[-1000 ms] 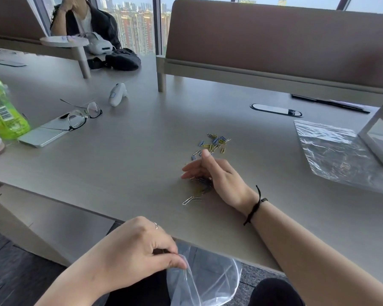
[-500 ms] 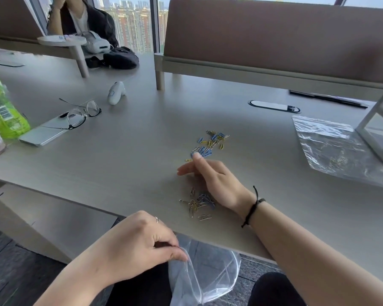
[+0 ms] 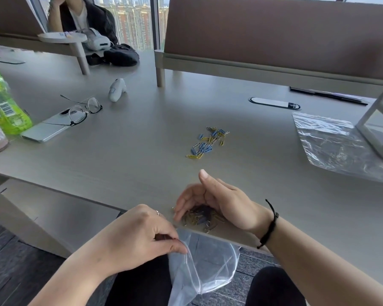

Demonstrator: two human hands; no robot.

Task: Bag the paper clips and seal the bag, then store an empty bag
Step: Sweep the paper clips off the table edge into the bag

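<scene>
The left hand (image 3: pixel 139 237) pinches the open bag (image 3: pixel 205 265) below the table (image 3: pixel 142 151) edge while the cupped, ungripping right hand (image 3: pixel 219 200) covers paper clips (image 3: pixel 200 218).

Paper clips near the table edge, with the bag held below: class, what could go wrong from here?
1. The right hand sweeps a pile of paper clips toward the table edge; some may miss the bag and fall to the floor.
2. The left hand pinches only one side of the bag's mouth, so it could sag shut.
3. A second cluster lies farther back and could be forgotten.
</scene>
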